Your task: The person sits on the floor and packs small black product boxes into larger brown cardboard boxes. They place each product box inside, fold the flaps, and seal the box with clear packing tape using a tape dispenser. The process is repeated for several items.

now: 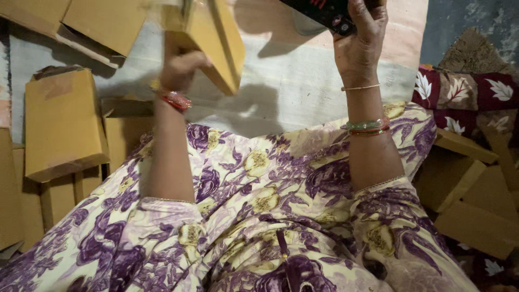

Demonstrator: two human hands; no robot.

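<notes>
The left hand (181, 65) has its fingers curled shut round the lower edge of a tan box (208, 40), thumb side toward the camera, and the box stands tilted up and away from the knuckles with its open end cut off by the top of the frame. The right hand (359, 38) is closed on a dark packet (324, 11) with red print; the fingertips wrap over its near edge, and most of the packet runs out of view above them, so how much of it is gripped I cannot tell. Box and packet are apart, the packet up and to the right of the box's mouth.

Below the left fingers comes a red bangle (175, 100); below the right, a thin band and then green and red bangles (367, 127). Both forearms run back to a lap in purple-flowered cloth (259, 216).

Out past the left knuckles, flat tan cartons (62, 121) lie stacked on a pale mat (292, 81); more tan flaps (470, 189) lie beyond the right wrist, next to a dark red leaf-print cloth (459, 92).

As I judge it, the risk lies in the hold on the box: gripped by one edge only and tilted, it could twist or fold at the crease if the packet presses on its wall rather than its mouth. The packet, pinched near one end, could also slip from the fingertips and drop to the mat between the hands
</notes>
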